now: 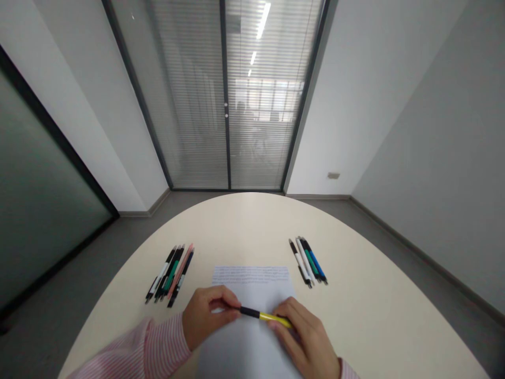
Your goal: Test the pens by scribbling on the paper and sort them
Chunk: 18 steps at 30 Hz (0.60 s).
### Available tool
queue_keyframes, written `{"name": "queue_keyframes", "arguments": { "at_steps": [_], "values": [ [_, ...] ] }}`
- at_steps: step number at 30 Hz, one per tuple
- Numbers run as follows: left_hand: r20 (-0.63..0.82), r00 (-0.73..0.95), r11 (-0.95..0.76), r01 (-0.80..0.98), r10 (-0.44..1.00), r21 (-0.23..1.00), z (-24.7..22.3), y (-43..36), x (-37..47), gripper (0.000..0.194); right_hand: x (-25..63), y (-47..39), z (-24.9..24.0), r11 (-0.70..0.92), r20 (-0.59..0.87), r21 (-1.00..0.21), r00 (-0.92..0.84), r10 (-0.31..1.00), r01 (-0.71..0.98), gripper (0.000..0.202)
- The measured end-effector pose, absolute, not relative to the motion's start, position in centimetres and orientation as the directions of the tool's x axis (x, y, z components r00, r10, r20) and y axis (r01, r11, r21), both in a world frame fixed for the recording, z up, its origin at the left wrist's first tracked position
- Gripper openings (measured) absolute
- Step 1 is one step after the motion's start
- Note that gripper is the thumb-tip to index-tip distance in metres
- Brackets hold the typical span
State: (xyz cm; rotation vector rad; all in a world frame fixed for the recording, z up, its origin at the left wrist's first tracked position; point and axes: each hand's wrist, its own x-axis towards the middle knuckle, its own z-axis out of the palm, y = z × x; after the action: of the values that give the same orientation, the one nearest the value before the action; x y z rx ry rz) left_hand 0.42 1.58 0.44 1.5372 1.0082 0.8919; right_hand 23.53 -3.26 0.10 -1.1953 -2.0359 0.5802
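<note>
A yellow pen with a black grip [250, 312] is held level between my two hands, above a sheet of paper [252, 337]. My left hand [209, 316] pinches its black end between thumb and fingertips. The fingers of my right hand [302, 334] are closed round the yellow end, which they partly hide. Lines of small writing run across the top of the sheet, and its lower part looks blank. Both forearms wear striped pink sleeves [168, 345].
Several pens [171, 275] lie side by side on the left of the round pale table [252, 226]. Another row of several pens [309, 261] lies on the right. Beyond the table's far edge stands a glass partition with blinds [197, 131].
</note>
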Motion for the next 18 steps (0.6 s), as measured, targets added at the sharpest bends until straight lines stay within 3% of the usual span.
{"name": "queue_keyframes", "arguments": {
  "at_steps": [8,13,15,18],
  "values": [
    [-0.013,0.351,-0.035,0.131,0.936,0.991,0.2,1.6,0.0,0.019,23.7,-3.4,-0.1,0.486,0.419,-0.689,-0.252,0.872,0.537,0.008],
    [0.007,0.391,-0.06,0.124,0.92,0.99,0.0,1.3,-0.2,0.021,23.9,-3.4,0.3,0.398,0.36,-0.794,-0.171,0.917,0.46,0.013],
    [0.0,0.436,-0.061,0.126,0.9,0.99,0.0,1.2,-0.2,0.023,23.7,-3.1,0.7,0.376,0.36,-0.865,-0.112,0.926,0.332,0.015],
    [0.105,0.491,-0.192,0.13,0.865,0.973,0.2,1.3,-0.1,0.032,22.9,-2.1,1.7,0.319,0.319,-0.947,0.011,0.948,-0.038,0.018]
  ]
}}
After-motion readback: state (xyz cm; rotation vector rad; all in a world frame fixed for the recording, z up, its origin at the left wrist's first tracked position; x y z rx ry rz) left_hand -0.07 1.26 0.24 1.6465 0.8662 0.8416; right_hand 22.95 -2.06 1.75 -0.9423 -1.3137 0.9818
